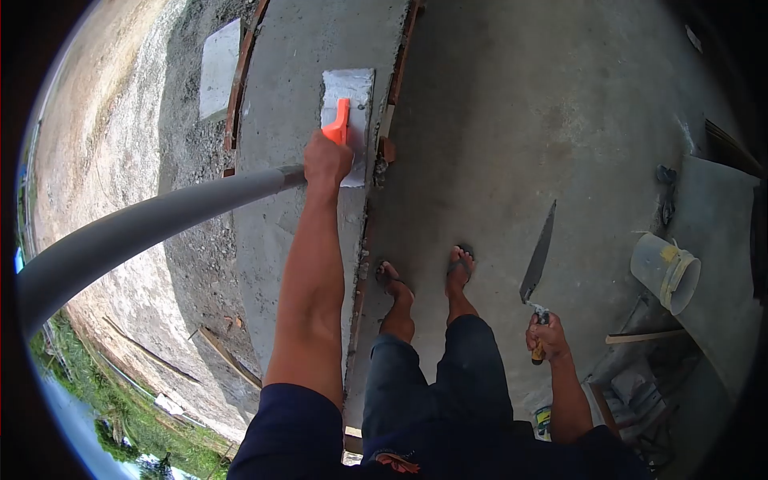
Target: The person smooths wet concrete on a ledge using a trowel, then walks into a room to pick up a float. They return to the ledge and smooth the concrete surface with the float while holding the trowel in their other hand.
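My left hand (327, 162) is closed round the orange handle of a plastering float (360, 92). The float's pale rectangular blade lies flat on the grey concrete strip (280, 88), near its right edge. Out over the floor to the right, my right hand (547, 336) grips a pointing trowel (540, 252) by its handle. Its long narrow blade points away from me and touches nothing that I can see. Part of the float's handle is covered by my left fingers.
A grey round post (160, 212) rises from the strip beside my left forearm. Wooden boards (240, 80) edge the strip, with gravel beyond. A white bucket (664, 272) lies on its side at the right, near a loose wooden stick (644, 337). My sandalled feet stand on the concrete floor.
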Tool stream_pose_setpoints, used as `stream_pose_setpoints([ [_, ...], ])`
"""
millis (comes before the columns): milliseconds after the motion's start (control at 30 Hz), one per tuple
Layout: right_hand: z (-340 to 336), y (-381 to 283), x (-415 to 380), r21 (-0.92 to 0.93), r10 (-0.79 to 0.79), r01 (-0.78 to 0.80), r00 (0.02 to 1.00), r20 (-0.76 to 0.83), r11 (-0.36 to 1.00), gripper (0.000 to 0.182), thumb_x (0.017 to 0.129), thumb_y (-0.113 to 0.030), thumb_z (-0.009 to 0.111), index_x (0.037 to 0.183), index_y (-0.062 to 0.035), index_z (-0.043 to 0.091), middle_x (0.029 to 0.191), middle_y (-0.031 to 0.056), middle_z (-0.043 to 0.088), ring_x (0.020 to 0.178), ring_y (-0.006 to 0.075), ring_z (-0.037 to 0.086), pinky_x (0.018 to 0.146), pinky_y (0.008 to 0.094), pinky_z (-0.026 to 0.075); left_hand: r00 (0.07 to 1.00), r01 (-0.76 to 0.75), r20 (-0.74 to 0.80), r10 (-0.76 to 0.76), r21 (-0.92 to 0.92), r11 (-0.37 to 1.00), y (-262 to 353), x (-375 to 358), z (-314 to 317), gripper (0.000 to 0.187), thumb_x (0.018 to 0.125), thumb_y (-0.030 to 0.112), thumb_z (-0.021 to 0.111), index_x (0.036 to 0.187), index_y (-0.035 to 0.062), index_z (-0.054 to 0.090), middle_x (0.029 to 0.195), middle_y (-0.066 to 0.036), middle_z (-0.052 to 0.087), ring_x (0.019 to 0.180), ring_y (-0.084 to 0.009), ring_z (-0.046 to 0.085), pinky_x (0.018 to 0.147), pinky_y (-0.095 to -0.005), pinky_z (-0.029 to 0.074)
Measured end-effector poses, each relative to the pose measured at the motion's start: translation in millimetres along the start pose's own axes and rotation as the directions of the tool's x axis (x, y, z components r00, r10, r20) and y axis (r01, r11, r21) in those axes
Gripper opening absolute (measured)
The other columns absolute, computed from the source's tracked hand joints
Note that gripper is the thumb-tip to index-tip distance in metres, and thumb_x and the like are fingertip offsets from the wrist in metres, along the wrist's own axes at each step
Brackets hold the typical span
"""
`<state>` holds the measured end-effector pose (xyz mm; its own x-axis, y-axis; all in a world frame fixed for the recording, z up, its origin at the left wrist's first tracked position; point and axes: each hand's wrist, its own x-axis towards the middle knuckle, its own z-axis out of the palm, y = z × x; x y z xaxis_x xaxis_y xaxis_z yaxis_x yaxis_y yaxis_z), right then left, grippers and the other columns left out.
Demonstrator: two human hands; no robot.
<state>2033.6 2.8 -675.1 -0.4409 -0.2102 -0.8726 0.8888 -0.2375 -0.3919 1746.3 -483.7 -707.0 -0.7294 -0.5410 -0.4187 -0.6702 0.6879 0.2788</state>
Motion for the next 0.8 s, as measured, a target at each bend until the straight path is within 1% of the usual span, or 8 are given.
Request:
stream_pose_setpoints([
  [133, -8.3, -0.5, -0.6, -0.01, -0.015, 0.015, 1.0, -0.012, 1.0, 0.019, 0.077, -0.009, 0.064, 0.088, -0.0055, 0.05, 0.059, 0.0056, 0.052, 0.045, 0.0165, 0.054, 0.044, 0.0322, 0.049, 0.992, -0.113, 0.057, 0.111, 0.03, 0.993, 11.2, 27.0, 6.0, 0.036, 0.084, 0.019, 0.06, 0.112, -0.0039, 0.057, 0.108, -0.029, 0.064, 0.104, -0.044, 0.062, 0.089, -0.0491, 0.05],
  [267, -6.0, -7.4, 6.4, -0.002, -0.001, 0.001, 1.0, 0.005, 1.0, 0.018, 0.077, -0.01, 0.064, 0.088, -0.0058, 0.05, 0.059, 0.0057, 0.052, 0.044, 0.0165, 0.053, 0.044, 0.0321, 0.048, 0.995, -0.068, 0.074, 0.065, 0.036, 0.997, -91.2, -93.5, 15.6, 0.037, 0.079, 0.012, 0.063, 0.113, -0.0011, 0.053, 0.1, -0.031, 0.064, 0.097, -0.0484, 0.061, 0.085, -0.0529, 0.048],
  [400, -7.9, -4.1, 11.0, -0.023, 0.02, -0.019, 0.999, 0.028, 1.0, 0.019, 0.078, -0.01, 0.064, 0.089, -0.006, 0.049, 0.059, 0.0057, 0.053, 0.044, 0.0163, 0.053, 0.044, 0.032, 0.048, 0.986, 0.124, 0.102, -0.129, 0.055, 0.991, -180.1, -191.1, 8.0, 0.032, 0.077, 0.007, 0.061, 0.108, -0.0011, 0.055, 0.096, -0.031, 0.064, 0.095, -0.0483, 0.061, 0.081, -0.0518, 0.049],
  [500, -2.1, -5.9, 11.0, -0.029, 0.021, -0.02, 0.999, 0.034, 0.999, 0.019, 0.078, -0.01, 0.064, 0.089, -0.0059, 0.049, 0.059, 0.0057, 0.053, 0.045, 0.0161, 0.054, 0.044, 0.032, 0.048, 0.983, 0.132, 0.124, -0.137, 0.048, 0.99, -189.9, -196.1, 6.4, 0.031, 0.077, 0.007, 0.06, 0.107, -0.0011, 0.055, 0.094, -0.031, 0.064, 0.094, -0.0486, 0.061, 0.079, -0.0516, 0.049],
  [633, -8.9, -10.9, 12.4, -0.076, 0.025, -0.021, 0.998, 0.054, 0.997, 0.02, 0.078, -0.011, 0.064, 0.09, -0.0059, 0.049, 0.059, 0.0057, 0.053, 0.045, 0.0161, 0.054, 0.044, 0.0319, 0.048, 1.0, -0.01, 0.009, 0.011, -0.062, 0.998, -143.4, -136.5, 20.2, 0.03, 0.077, 0.009, 0.061, 0.103, -0.0027, 0.055, 0.091, -0.03, 0.064, 0.091, -0.0492, 0.061, 0.079, -0.0494, 0.05],
  [700, -10.4, -15.7, 10.8, -0.101, 0.01, -0.005, 0.999, 0.05, 0.995, 0.02, 0.078, -0.012, 0.064, 0.09, -0.006, 0.049, 0.059, 0.0057, 0.053, 0.045, 0.016, 0.053, 0.044, 0.0319, 0.048, 0.987, -0.152, -0.072, 0.145, -0.101, 0.983, -129.7, -93.4, 25.5, 0.026, 0.08, 0.016, 0.066, 0.097, -0.0021, 0.056, 0.08, -0.022, 0.065, 0.078, -0.0405, 0.066, 0.068, -0.0467, 0.052],
  [733, -12.2, -20.1, 9.4, -0.105, 0.012, -0.007, 0.999, 0.048, 0.994, 0.02, 0.078, -0.012, 0.064, 0.089, -0.006, 0.049, 0.058, 0.0057, 0.053, 0.044, 0.016, 0.053, 0.044, 0.0318, 0.048, 0.995, -0.016, 0.09, 0.047, -0.319, 0.947, -116.1, -85.5, 16.7, 0.025, 0.082, 0.018, 0.067, 0.095, -0.0014, 0.056, 0.077, -0.018, 0.064, 0.072, -0.0355, 0.065, 0.063, -0.0448, 0.051],
  [800, -14.1, -33.3, 7.2, -0.115, 0.011, -0.006, 0.999, 0.045, 0.993, 0.02, 0.077, -0.012, 0.064, 0.089, -0.006, 0.049, 0.058, 0.0056, 0.053, 0.044, 0.0159, 0.053, 0.043, 0.0318, 0.047, 0.9, 0.319, 0.436, -0.019, -0.628, 0.71, -79.8, -76.3, -10.1, 0.026, 0.086, 0.023, 0.068, 0.091, 0.0001, 0.056, 0.07, -0.01, 0.06, 0.06, -0.0256, 0.062, 0.053, -0.0411, 0.05],
])
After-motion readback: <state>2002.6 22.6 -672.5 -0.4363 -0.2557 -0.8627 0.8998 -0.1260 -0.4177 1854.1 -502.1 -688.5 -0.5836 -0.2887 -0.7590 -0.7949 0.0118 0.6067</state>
